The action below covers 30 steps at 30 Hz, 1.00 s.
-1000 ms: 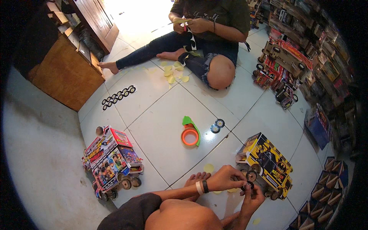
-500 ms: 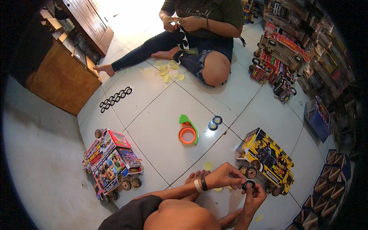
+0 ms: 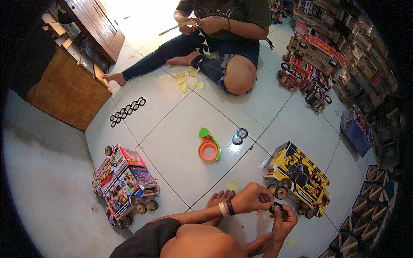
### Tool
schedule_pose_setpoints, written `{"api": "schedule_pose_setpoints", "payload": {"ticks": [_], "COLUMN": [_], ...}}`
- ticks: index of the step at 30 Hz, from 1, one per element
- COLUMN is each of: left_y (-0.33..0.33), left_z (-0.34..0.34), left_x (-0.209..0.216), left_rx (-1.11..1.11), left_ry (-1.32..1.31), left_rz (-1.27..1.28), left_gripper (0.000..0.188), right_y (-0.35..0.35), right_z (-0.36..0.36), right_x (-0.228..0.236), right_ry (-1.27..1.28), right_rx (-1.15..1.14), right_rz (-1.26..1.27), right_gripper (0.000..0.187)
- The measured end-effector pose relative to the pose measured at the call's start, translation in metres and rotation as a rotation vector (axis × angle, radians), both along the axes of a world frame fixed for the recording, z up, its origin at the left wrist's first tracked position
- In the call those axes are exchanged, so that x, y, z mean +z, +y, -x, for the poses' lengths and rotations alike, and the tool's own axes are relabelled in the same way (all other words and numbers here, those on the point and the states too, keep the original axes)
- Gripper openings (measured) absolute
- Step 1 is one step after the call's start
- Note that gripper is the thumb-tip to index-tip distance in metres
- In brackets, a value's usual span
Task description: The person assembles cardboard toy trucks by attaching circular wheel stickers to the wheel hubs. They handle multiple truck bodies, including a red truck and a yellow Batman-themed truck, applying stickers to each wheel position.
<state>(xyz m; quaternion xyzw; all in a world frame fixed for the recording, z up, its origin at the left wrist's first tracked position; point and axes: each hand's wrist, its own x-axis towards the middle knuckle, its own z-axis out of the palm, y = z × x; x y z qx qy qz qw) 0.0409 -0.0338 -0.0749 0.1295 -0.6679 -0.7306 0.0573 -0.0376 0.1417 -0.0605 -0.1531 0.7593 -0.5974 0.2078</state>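
Two bare hands work close together above the glossy white tiled floor, near a box-shaped toy truck with yellow-and-black printed panels. From where I stand, the component in work is a small, round black disc with pale markings. The right hand clamps this disc between thumb and finger, off the floor and near a round brown wheel with a dark rim on the truck. The left hand, wearing one white wristband and one black wristband, has its bent fingertips at the disc's left edge; I cannot tell whether they pinch the edge or only sit beside it. Judging by this posture, the step in hand is fine edge work on the disc. The next move appears to call for a steady right-hand pinch and light left-hand pressure, since thin stock could crease. Two similar black discs lie just beside an orange tape roll in a bright green holder. Farther off, more black discs in two rows rest on the tiles. Opposite, a seated co-worker handles a cut black strip.
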Motion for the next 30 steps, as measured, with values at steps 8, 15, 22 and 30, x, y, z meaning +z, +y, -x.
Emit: {"api": "schedule_pose_setpoints", "payload": {"ticks": [8,15,22,30], "left_y": [-0.001,-0.002,-0.003,0.008], "left_z": [-0.001,0.002,0.003,0.009], "left_x": [-0.007,-0.003,0.003,0.006], "left_rx": [-0.056,-0.088,-0.065,-0.034], "left_ry": [0.010,0.011,0.028,-0.097], "left_rz": [-0.209,-0.128,0.076,-0.252], "left_gripper": [0.024,0.024,0.026,0.014], "right_y": [0.002,0.007,0.008,0.009], "right_z": [0.005,0.006,0.007,0.015], "right_x": [-0.002,-0.005,-0.004,-0.001], "right_ry": [0.039,-0.036,-0.022,-0.184], "right_rx": [-0.026,-0.030,-0.014,-0.090], "right_rz": [0.003,0.050,0.023,0.061], "right_gripper": [0.029,0.024,0.021,0.018]}}
